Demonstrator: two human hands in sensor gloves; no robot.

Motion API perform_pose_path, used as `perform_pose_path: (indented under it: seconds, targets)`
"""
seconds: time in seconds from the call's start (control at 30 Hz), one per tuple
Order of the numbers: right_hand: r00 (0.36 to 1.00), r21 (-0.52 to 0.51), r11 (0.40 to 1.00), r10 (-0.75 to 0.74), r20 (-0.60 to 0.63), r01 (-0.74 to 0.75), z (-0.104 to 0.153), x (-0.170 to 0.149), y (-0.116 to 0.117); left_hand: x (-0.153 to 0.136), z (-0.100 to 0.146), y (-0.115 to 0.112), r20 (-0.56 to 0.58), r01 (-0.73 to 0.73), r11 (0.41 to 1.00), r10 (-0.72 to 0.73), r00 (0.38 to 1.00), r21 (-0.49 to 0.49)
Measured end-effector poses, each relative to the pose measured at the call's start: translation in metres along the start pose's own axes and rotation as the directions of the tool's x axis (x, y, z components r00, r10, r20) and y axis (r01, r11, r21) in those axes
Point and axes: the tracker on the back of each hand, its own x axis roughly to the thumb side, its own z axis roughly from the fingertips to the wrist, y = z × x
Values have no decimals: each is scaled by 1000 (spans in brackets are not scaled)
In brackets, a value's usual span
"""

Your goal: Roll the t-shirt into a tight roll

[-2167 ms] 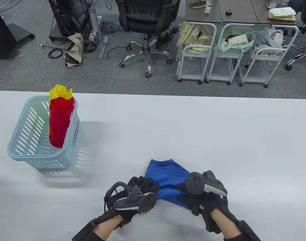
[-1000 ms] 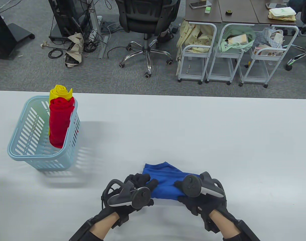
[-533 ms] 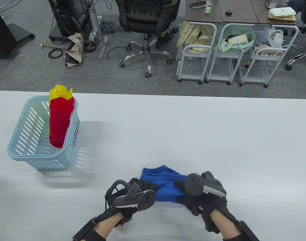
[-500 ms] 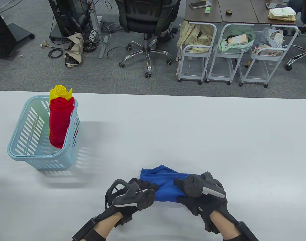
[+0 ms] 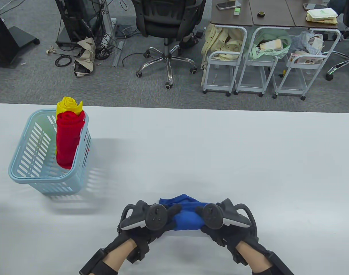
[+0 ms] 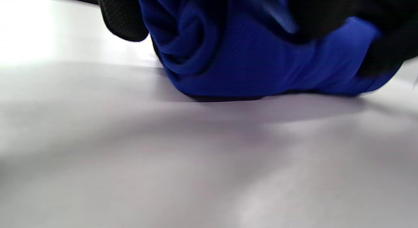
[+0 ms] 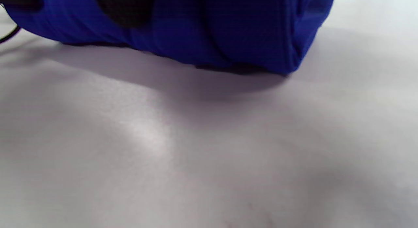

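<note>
Low in the centre of the table view, the blue t-shirt [image 5: 187,219] lies on the white table [image 5: 220,154] as a short, nearly finished roll whose long axis runs left to right across the frame, square to both forearms. The left hand [image 5: 151,222] holds its left end and the right hand [image 5: 217,225] its right end, fingers curled over the cloth, so the two are about equally near and the roll sits directly between them. A small unrolled flap still pokes out towards the upper side of the roll, away from the person; the coming move seems to turn on that, the roll having to travel up-frame over the flap. In the left wrist view the spiral of the t-shirt's end shows at upper centre, with a black fingertip just beside it and the roll's underside resting on the table. The right wrist view shows the other end, though blur makes it hard to say how firmly the fingers press. By count: one blue t-shirt, two hands, one pale blue basket [image 5: 33,169] at middle left, holding one red roll [image 5: 68,140] and one yellow roll [image 5: 68,105], both upright.
</note>
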Motion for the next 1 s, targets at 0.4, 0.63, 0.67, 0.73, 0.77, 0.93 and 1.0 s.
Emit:
perform_pose_path:
  seconds: [0.4,0.63,0.67,0.73,0.77,0.93,1.0]
  targets:
    - [998,-62,998,-29,-63,25,14,-14,-12,19,-3,2,33,87,996,-88,996,24]
    - [994,-31,994,100,-33,-101,7,7,2,-23,-6,1,-34,-382,923,380,924,-57]
    - [991,-13,992,127,-46,-127,4,7,5,-25,-6,1,-39,-397,916,395,918,-51]
    - [983,5,985,175,-58,-175,-2,7,8,-20,-3,3,-46,-340,940,339,940,-10]
    - [984,4,986,168,-55,-168,-3,6,7,-13,0,4,-43,-230,973,230,972,5]
    - [998,35,997,65,-10,-64,1,-3,2,17,5,6,4,112,993,-112,994,47]
    - [1000,66,998,-20,14,19,2,-9,2,27,1,-1,37,136,991,-136,990,-10]
